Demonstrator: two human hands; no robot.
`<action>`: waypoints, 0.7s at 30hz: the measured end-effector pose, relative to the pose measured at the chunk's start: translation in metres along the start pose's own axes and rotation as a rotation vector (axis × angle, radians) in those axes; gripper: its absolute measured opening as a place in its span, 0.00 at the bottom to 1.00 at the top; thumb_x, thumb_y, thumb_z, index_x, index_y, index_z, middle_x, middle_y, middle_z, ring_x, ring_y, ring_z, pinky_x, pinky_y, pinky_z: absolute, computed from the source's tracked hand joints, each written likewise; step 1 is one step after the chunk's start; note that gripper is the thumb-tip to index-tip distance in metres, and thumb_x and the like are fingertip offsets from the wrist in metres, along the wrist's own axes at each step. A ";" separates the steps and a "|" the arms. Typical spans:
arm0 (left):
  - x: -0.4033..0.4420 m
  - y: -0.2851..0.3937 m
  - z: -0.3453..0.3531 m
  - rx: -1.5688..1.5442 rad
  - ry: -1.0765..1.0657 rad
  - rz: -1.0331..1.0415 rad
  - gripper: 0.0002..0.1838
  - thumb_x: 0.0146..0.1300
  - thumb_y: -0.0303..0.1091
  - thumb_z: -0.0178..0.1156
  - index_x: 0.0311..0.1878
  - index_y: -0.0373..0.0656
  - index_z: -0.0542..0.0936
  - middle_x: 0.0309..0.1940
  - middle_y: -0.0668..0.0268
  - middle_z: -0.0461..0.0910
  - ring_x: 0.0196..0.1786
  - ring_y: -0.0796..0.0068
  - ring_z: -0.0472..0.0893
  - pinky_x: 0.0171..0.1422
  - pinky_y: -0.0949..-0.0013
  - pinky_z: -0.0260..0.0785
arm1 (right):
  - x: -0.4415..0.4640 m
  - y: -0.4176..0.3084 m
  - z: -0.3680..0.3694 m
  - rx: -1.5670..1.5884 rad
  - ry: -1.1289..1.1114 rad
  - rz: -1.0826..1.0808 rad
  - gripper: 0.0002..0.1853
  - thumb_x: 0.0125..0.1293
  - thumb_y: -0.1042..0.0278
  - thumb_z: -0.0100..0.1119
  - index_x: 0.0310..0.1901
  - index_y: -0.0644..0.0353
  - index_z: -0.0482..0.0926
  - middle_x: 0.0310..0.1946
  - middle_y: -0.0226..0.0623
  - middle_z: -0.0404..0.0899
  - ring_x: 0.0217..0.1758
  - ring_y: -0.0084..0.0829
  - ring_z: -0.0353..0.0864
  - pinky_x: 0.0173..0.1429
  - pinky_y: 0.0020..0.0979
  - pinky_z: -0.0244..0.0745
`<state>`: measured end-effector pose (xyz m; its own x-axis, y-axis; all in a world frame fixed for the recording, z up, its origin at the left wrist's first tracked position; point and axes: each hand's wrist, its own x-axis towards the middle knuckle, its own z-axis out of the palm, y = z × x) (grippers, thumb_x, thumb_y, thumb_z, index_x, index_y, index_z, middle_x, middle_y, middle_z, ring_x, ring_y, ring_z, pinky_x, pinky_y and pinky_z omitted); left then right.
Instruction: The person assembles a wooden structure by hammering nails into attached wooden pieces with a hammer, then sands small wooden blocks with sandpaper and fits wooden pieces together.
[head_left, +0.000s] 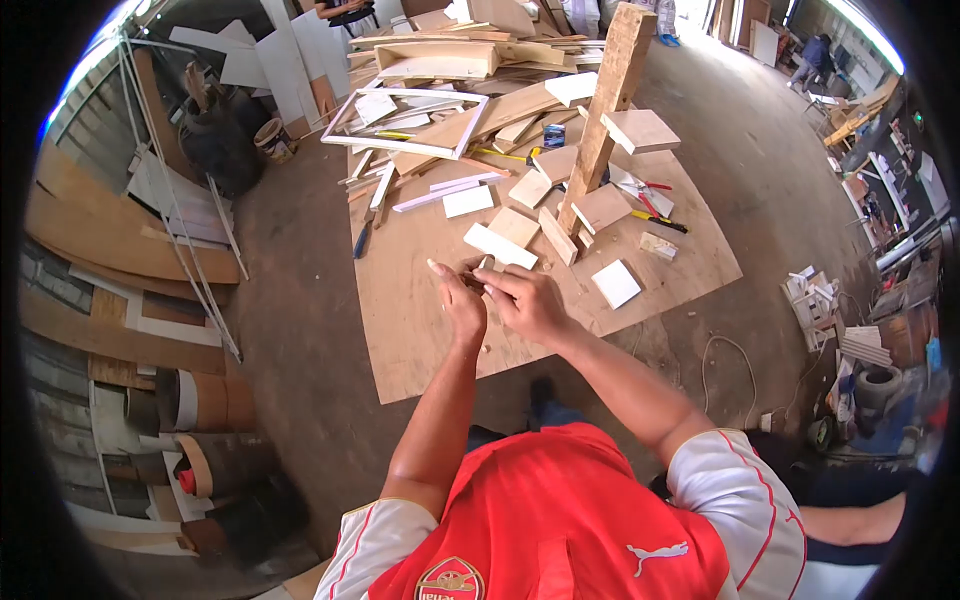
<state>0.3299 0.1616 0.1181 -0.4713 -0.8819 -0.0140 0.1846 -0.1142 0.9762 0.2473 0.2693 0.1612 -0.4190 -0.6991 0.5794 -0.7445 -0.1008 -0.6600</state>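
Note:
My left hand (463, 303) is raised over the near part of the wooden table, its fingers curled and the thumb pointing up. Against it, my right hand (527, 304) is closed with the fingers pinched together. A small piece shows between the two hands, too little to name. Just beyond them lie a white rectangular board piece (500, 245) and a bare wood block (516, 227). Right of my right hand is a white square piece (615, 284). An upright wooden post (607, 110) with small boards fixed to it stands farther back.
Scrap boards and a white frame (462, 140) pile up on the table's far side. A blue-handled tool (361, 240) lies at the left edge, pliers (655, 200) at the right. Another person's arm (855, 522) shows at lower right; a person (815, 58) crouches far back.

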 end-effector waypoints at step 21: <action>0.033 0.029 -0.106 0.282 -0.398 0.202 0.54 0.78 0.71 0.16 0.34 0.31 0.83 0.24 0.63 0.78 0.28 0.69 0.73 0.37 0.63 0.68 | -0.020 -0.115 0.114 -0.239 0.224 0.354 0.13 0.68 0.67 0.63 0.53 0.50 0.88 0.33 0.41 0.85 0.35 0.47 0.86 0.39 0.44 0.79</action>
<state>0.4110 0.0804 0.1232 -0.7517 -0.6251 0.2100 0.0924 0.2155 0.9721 0.3999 0.2140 0.1712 -0.7505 -0.4885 0.4450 -0.6234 0.3002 -0.7220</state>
